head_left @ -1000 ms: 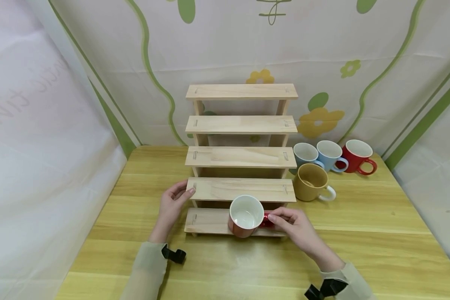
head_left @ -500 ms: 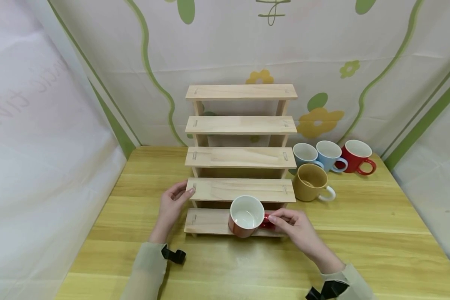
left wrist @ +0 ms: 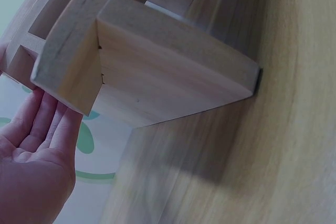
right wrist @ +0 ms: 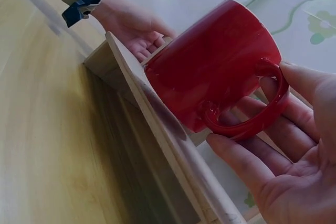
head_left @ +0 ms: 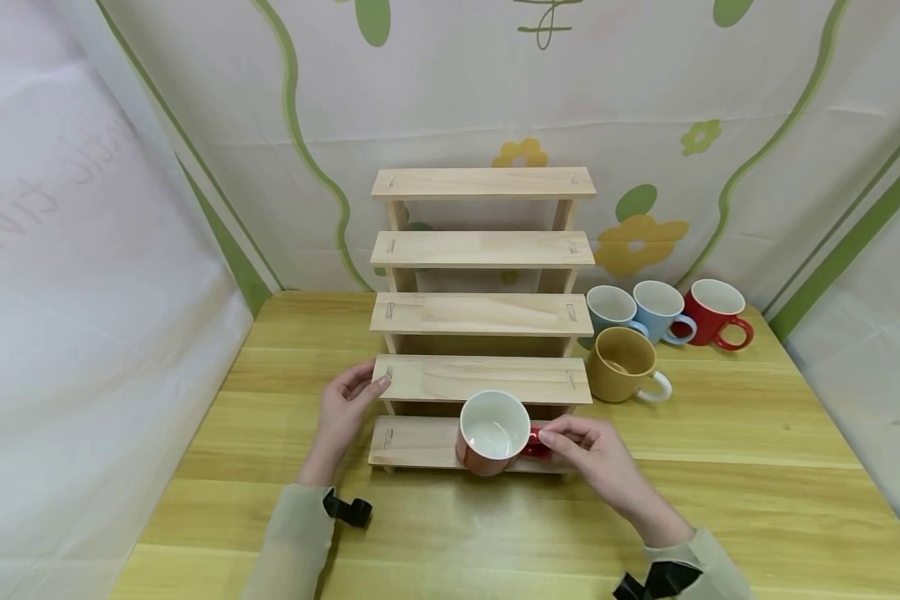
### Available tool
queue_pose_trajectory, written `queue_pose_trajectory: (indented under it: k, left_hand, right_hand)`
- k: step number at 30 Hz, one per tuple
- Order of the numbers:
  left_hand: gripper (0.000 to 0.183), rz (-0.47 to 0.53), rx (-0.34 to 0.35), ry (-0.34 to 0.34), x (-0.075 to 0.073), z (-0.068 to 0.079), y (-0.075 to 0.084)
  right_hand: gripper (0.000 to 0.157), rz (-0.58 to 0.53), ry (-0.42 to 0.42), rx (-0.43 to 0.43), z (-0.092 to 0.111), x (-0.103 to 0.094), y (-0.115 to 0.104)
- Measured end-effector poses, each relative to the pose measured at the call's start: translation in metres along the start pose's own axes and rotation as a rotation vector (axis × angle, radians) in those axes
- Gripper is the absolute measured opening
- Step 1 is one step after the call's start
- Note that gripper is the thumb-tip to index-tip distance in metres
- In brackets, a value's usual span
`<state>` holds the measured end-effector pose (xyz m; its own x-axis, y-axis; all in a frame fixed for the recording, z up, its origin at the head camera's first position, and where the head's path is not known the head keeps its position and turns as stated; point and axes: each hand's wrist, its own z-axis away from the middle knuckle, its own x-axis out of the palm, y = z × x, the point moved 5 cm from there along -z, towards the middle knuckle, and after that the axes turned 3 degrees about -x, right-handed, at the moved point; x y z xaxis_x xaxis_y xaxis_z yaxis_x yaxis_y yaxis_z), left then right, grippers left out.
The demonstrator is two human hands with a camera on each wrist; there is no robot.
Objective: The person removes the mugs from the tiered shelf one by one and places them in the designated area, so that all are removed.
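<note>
A red mug (right wrist: 210, 64) with a white inside stands upright at the lowest step of a pale wooden tiered shelf (head_left: 483, 313), right of that step's middle. My right hand (head_left: 596, 462) pinches the mug's handle (head_left: 536, 443) from the right, thumb at its upper end and fingers around and beneath it. At the left end of the second step from the bottom, my left hand (head_left: 348, 412) holds the board's edge. Its thumb lies on top, and in the left wrist view the fingers (left wrist: 47, 116) reach up against the board's underside.
Right of the shelf stands a mustard mug (head_left: 621, 367) with a white handle. Behind it are a grey-blue mug (head_left: 607, 310), a light blue mug (head_left: 657, 312) and another red mug (head_left: 712, 312). A patterned white cloth (head_left: 450, 92) hangs behind the wooden table (head_left: 750, 483).
</note>
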<state>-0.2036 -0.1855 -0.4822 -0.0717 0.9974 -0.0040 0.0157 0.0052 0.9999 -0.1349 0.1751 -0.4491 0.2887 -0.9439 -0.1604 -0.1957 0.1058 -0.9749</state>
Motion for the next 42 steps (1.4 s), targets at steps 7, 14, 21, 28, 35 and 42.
queue_pose_trajectory:
  k: [7,14,21,28,35,42]
  left_hand:
    - [0.040,0.005,-0.003,-0.001,0.000,0.001,0.001]
    - [0.041,-0.004,-0.002,-0.003,0.001,0.001,0.002]
    - [0.040,-0.015,0.008,0.003,0.001,0.001,0.002]
    - [0.040,-0.012,0.007,0.005,0.001,0.001,0.002]
    - [0.041,-0.002,0.002,0.002,0.001,0.001,0.001]
    - [0.039,0.009,0.006,0.004,0.001,0.001,0.002]
  right_hand:
    - [0.014,0.049,0.010,0.014,0.002,-0.006,-0.003]
    - [0.011,0.081,0.028,0.006,0.003,-0.014,-0.008]
    - [0.010,0.107,0.044,-0.050,0.006,-0.024,-0.018]
    - [0.016,0.056,0.037,-0.086,0.007,-0.032,-0.028]
    - [0.017,-0.040,0.035,-0.112,0.011,-0.043,-0.041]
    - [0.019,-0.039,0.074,-0.135,0.016,-0.058,-0.050]
